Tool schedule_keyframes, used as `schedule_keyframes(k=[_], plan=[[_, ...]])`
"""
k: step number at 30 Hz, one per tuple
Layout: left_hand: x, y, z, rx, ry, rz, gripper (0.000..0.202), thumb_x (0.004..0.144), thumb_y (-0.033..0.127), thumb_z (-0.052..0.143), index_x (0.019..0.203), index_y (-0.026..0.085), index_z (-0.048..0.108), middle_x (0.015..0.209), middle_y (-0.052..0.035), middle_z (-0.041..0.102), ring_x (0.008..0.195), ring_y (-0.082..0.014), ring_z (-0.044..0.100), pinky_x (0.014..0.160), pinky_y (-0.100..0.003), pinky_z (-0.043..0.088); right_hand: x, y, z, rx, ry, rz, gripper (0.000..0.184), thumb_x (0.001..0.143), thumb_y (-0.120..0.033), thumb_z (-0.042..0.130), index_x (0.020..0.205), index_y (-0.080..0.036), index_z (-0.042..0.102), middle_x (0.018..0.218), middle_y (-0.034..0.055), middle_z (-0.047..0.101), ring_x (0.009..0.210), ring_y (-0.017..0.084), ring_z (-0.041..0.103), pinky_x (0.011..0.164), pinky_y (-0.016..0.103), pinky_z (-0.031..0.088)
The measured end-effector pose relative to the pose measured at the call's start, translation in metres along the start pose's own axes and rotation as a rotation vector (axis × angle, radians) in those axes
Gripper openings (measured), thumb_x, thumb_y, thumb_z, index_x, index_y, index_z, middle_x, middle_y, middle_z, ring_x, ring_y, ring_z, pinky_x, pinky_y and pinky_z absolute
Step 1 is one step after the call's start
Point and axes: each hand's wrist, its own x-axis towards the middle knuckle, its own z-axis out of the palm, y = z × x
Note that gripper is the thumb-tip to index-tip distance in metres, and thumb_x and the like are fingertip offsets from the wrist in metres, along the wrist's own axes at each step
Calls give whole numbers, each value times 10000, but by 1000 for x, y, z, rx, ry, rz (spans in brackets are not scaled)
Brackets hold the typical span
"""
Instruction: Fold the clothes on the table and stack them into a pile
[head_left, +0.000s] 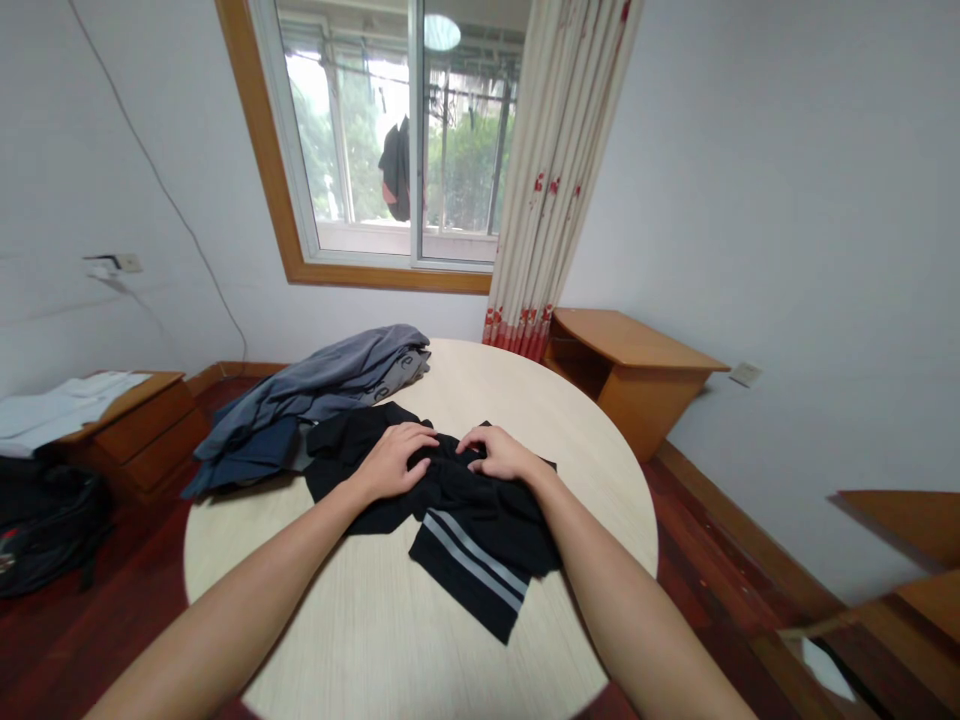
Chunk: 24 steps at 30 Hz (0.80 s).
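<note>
A black garment (465, 540) with two grey stripes lies bunched in the middle of a round pale wooden table (360, 620). My left hand (394, 458) rests on its upper left part, fingers curled into the cloth. My right hand (499, 455) sits just beside it on the upper right part, fingers also bent and gripping a fold. The two hands are almost touching. A striped end of the garment sticks out toward me below the hands.
A heap of grey and dark blue clothes (315, 395) lies on the table's far left. Low wooden cabinets stand at left (142, 430) and by the curtain at right (630, 370). A dark bag (45, 530) sits on the red floor.
</note>
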Motion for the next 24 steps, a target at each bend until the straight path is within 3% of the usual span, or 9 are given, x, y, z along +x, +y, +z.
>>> schedule_keyframes(k=[3, 5, 7, 9, 11, 13, 17, 20, 24], plan=[[0, -1, 2, 25, 19, -26, 326, 833, 234, 579, 1154, 225, 632, 1238, -93, 646, 1210, -280, 546, 1027, -471, 419, 2, 2, 2, -36, 91, -43, 239, 677, -71, 740, 887, -187, 736, 860, 22, 652, 800, 172, 573, 777, 295, 440], [1, -1, 3, 46, 84, -79, 304, 816, 249, 602, 1114, 200, 639, 996, -75, 687, 1039, -261, 614, 1015, -475, 428, 2, 5, 3, -66, 128, -60, 195, 700, -79, 729, 862, -187, 720, 855, 25, 637, 805, 177, 566, 776, 301, 429], [2, -1, 4, 50, 168, -132, 234, 836, 262, 597, 1053, 188, 645, 731, -7, 630, 817, -214, 633, 1034, -479, 415, 2, 8, 3, -88, 167, -71, 180, 715, -77, 709, 858, -187, 700, 871, 32, 624, 830, 185, 562, 794, 313, 424], [2, -1, 4, 49, 228, -157, 171, 863, 262, 577, 1002, 192, 648, 626, 33, 574, 712, -186, 620, 1070, -482, 386, 1, 10, 2, -89, 224, -74, 170, 729, -78, 679, 862, -184, 678, 898, 43, 610, 858, 194, 556, 816, 326, 422], [2, -1, 3, 58, 229, -153, 150, 868, 251, 570, 985, 200, 649, 699, 9, 634, 771, -195, 638, 1062, -476, 392, 1, 11, 1, -67, 277, -82, 161, 738, -86, 652, 866, -182, 655, 921, 53, 600, 876, 201, 551, 830, 336, 423], [1, -1, 1, 71, 197, -137, 184, 857, 218, 567, 1022, 204, 646, 905, -40, 708, 928, -223, 644, 1030, -465, 416, 0, 10, 1, -29, 303, -106, 148, 746, -104, 630, 870, -184, 635, 932, 57, 599, 887, 207, 549, 836, 343, 421], [0, -1, 1, 76, 149, -108, 425, 772, 74, 521, 1167, 199, 615, 1255, -86, 651, 1189, -245, 561, 1024, -438, 428, 0, 0, 0, 104, 229, -161, 93, 789, -190, 608, 882, -190, 611, 916, 47, 625, 880, 214, 563, 844, 355, 416], [-1, -4, 3, 88, 121, -118, 518, 734, 43, 509, 1216, 206, 604, 1326, -85, 611, 1247, -247, 525, 1058, -445, 409, 0, -10, 0, 251, 154, -172, 111, 804, -274, 620, 882, -196, 610, 898, 35, 640, 865, 215, 573, 830, 353, 416], [-2, -9, 4, 93, 87, -135, 348, 806, 114, 531, 1109, 234, 654, 1298, -63, 635, 1234, -251, 542, 1060, -471, 402, 0, -17, 0, 458, 93, -181, 186, 769, -353, 668, 852, -195, 615, 873, 27, 640, 848, 212, 579, 810, 347, 423]])
